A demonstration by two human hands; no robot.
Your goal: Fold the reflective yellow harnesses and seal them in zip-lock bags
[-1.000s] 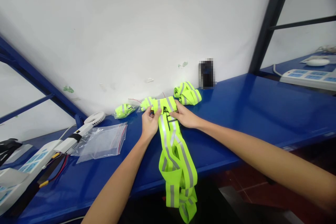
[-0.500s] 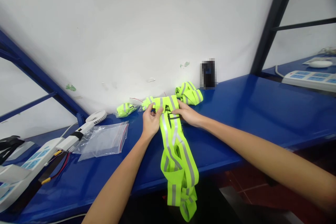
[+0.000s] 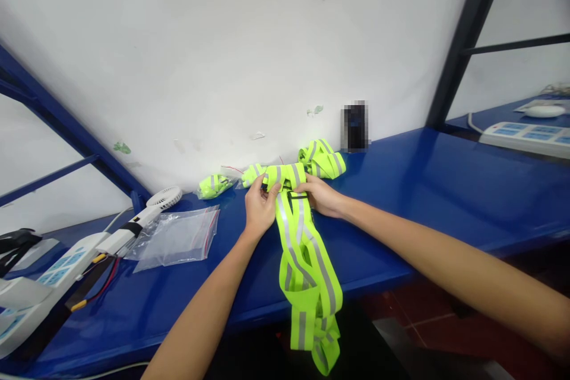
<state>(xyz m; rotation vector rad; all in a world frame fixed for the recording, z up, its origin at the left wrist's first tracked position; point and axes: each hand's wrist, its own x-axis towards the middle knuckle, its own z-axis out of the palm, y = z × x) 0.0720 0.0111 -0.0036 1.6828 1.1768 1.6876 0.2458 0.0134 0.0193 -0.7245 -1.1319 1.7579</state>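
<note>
Both hands hold a neon-yellow reflective strap harness (image 3: 307, 249) with grey stripes, gathered at its top and hanging in loops over the desk's front edge. My left hand (image 3: 262, 205) pinches the left end of the gathered top between thumb and fingers. On the right end, my right hand (image 3: 323, 195) grips the band, its fingertips partly hidden behind the fabric. A black buckle piece shows just under the gathered part. Behind the hands lie a bundled yellow strap (image 3: 323, 159), a bagged yellow bundle (image 3: 214, 185) and another bundle (image 3: 253, 174) partly covered by the held one.
On the blue desk (image 3: 401, 190), clear plastic zip bags (image 3: 178, 240) lie left of my hands. Beside them are a white handheld fan (image 3: 164, 197) and a power strip (image 3: 57, 276) with wires. A dark blurred object (image 3: 355, 126) stands against the wall. Another power strip (image 3: 528, 138) sits far right.
Both hands and the held harness have shifted slightly to the right, and its hanging loops have swung right too. The grip stays much the same.
</note>
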